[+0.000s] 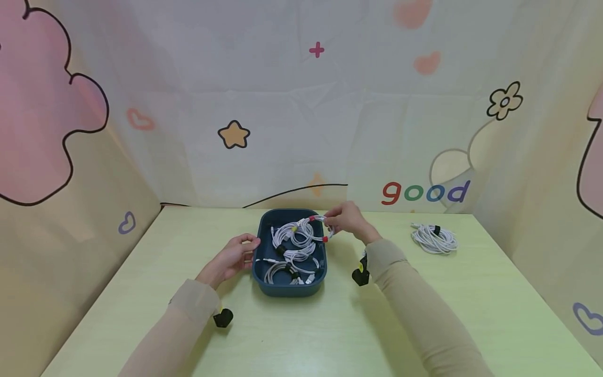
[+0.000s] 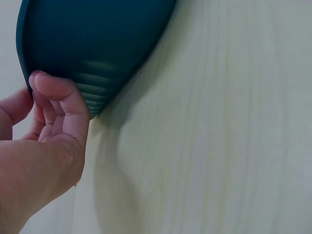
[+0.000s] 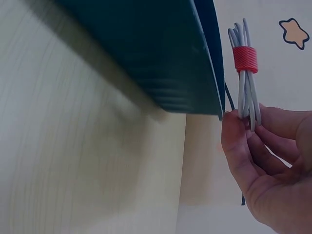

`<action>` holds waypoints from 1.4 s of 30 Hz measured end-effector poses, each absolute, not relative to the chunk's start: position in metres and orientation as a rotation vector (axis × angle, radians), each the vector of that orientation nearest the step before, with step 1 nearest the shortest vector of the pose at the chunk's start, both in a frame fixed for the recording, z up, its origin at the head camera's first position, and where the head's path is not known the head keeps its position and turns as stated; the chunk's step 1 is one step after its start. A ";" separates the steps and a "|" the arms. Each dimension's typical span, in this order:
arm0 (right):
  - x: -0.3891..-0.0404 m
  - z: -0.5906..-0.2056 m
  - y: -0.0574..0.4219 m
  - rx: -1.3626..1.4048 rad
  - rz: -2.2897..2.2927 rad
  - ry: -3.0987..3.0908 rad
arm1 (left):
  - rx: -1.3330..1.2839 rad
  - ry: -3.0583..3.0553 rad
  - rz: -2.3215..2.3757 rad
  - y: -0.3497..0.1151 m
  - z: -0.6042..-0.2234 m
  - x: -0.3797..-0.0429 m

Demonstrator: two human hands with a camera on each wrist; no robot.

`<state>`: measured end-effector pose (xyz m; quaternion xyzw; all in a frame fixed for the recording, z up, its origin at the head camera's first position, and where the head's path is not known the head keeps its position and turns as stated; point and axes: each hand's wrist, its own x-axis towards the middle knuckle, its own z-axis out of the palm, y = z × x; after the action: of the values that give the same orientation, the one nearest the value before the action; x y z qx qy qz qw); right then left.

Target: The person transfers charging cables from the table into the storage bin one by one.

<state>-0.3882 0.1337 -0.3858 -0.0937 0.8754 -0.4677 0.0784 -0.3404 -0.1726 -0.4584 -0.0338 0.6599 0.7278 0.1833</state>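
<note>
My left hand [image 1: 234, 255] pinches the left rim of a dark blue plastic bin [image 1: 289, 291]. In the left wrist view, the thumb and curled fingertips [image 2: 46, 83] meet at the bin's edge. On the other side, my right hand [image 1: 347, 219] holds a coiled white cable [image 1: 325, 239] over the bin's right rim. The right wrist view shows this coil [image 3: 249, 92] pinched between thumb and fingers, with a red strap [image 3: 245, 59] around it. Inside the bin lie a white cable coil [image 1: 282, 235] with a black tie and a greyer coil [image 1: 275, 269] near the front wall.
Another white cable bundle [image 1: 434, 241] with a black tie lies on the table [image 1: 301, 335] at the right. A patterned cloth backdrop [image 1: 292, 94] stands behind the table and along both sides. Small black wrist devices [image 1: 223, 318] sit at the cuffs.
</note>
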 end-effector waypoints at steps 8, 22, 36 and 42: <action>-0.385 -0.387 0.113 -0.278 -1.396 2.661 | -0.084 1.862 2.054 -0.171 -0.458 -0.341; -0.383 -0.386 0.113 -0.376 -1.411 2.793 | -0.115 1.872 2.056 -0.166 -0.460 -0.344; -0.382 -0.390 0.212 -0.226 -1.314 3.148 | -0.095 1.851 2.071 -0.172 -0.457 -0.342; -0.376 -0.390 0.251 -0.099 -1.185 3.290 | -0.107 1.856 2.072 -0.172 -0.460 -0.342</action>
<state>-0.3760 0.2509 -0.3899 -0.0279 0.9255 -0.3333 -0.1777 -0.3418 -0.1718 -0.4597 -0.0379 0.6561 0.7324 0.1778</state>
